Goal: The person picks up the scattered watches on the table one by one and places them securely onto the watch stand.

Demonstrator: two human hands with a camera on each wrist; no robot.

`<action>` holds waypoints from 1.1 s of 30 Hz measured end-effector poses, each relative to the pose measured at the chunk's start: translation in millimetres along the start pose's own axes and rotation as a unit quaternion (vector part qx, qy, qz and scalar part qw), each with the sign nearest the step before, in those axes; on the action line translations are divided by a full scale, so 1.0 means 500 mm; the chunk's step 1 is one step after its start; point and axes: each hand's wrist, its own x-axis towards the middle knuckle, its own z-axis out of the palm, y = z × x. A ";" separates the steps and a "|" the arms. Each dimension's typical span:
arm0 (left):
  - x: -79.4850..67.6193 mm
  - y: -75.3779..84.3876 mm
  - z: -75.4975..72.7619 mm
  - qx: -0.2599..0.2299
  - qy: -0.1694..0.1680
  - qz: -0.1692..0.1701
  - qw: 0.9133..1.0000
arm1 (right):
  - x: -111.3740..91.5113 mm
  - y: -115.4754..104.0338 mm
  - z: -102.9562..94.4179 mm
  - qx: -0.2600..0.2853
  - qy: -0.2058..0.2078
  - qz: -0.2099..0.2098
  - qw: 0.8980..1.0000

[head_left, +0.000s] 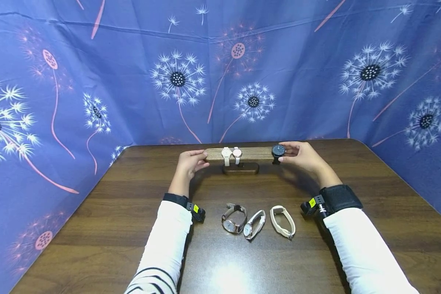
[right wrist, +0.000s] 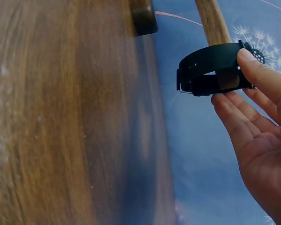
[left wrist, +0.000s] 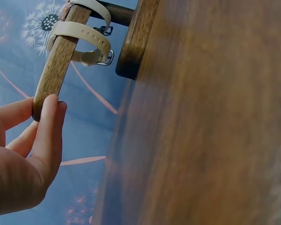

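Observation:
A wooden watch stand has a horizontal bar (head_left: pixel 257 153) on a dark base (head_left: pixel 240 168) at the table's far side. My left hand (head_left: pixel 189 163) pinches the bar's left end between thumb and fingers. Toward that end, a cream-strapped watch (head_left: pixel 226 153) and a smaller white-strapped watch (head_left: pixel 237 153) hang side by side. At the right end, my right hand (head_left: pixel 303 157) pinches a black watch (head_left: pixel 278 150). In the right wrist view its buckled black strap (right wrist: pixel 210 57) loops around the bar's end, thumb above and fingertips below.
Nearer on the wooden table (head_left: pixel 132 245) lie a watch with a brownish strap (head_left: pixel 229 226), a white-strapped watch (head_left: pixel 248 230) and a cream-strapped watch (head_left: pixel 283 232) on its side. A blue dandelion-print cloth (head_left: pixel 297 81) hangs behind the table.

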 end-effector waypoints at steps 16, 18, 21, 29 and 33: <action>0.009 -0.011 0.003 -0.063 0.012 -0.011 0.998 | 0.015 -0.006 0.002 -0.090 -0.016 -0.007 0.996; 0.008 -0.010 0.003 -0.063 0.013 -0.012 0.998 | 0.018 -0.011 0.002 -0.099 -0.019 -0.008 0.995; 0.008 -0.009 0.004 -0.062 0.013 -0.012 0.998 | 0.023 -0.017 0.000 -0.112 -0.023 -0.005 0.993; 0.006 -0.005 0.008 -0.069 0.013 -0.006 0.998 | 0.036 -0.026 0.001 -0.144 -0.030 -0.002 0.989; 0.006 -0.007 0.009 -0.075 0.014 -0.008 0.997 | 0.044 -0.034 0.008 -0.163 -0.031 -0.010 0.986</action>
